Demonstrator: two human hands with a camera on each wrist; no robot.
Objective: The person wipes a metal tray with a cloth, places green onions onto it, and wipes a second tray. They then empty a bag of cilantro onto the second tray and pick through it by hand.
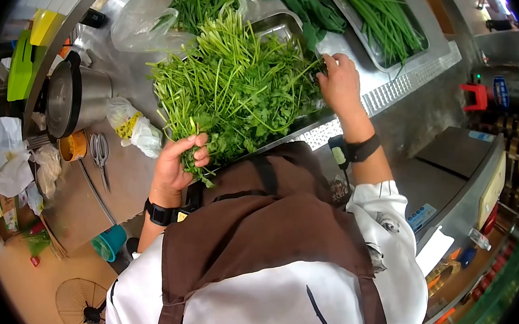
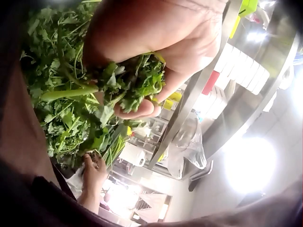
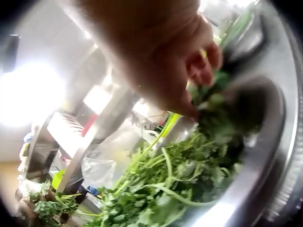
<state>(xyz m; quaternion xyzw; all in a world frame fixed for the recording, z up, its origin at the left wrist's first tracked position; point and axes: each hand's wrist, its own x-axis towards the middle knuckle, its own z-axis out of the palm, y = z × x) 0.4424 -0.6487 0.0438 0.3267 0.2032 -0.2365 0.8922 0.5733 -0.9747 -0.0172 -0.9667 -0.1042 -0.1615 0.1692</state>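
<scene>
A big heap of leafy green herbs (image 1: 241,92) with pale stems lies over a metal tray (image 1: 284,25). At the heap's near left edge the left hand (image 1: 176,164) grips a small bunch of leaves; in the left wrist view the fingers of that hand (image 2: 161,56) curl round the bunch (image 2: 135,82). The right hand (image 1: 342,86) is at the heap's right edge, by the tray's rim. In the right wrist view its fingers (image 3: 203,66) are bent at dark leaves (image 3: 215,113); whether they pinch any is blurred.
A clear plastic bag with green stems (image 1: 202,6) stands behind the heap, beside a dark green cloth (image 1: 306,12). A tray of long green stalks (image 1: 385,25) is at the back right. Scissors (image 1: 99,154), a lidded pot (image 1: 83,97) and a knotted bag (image 1: 141,133) stand at left.
</scene>
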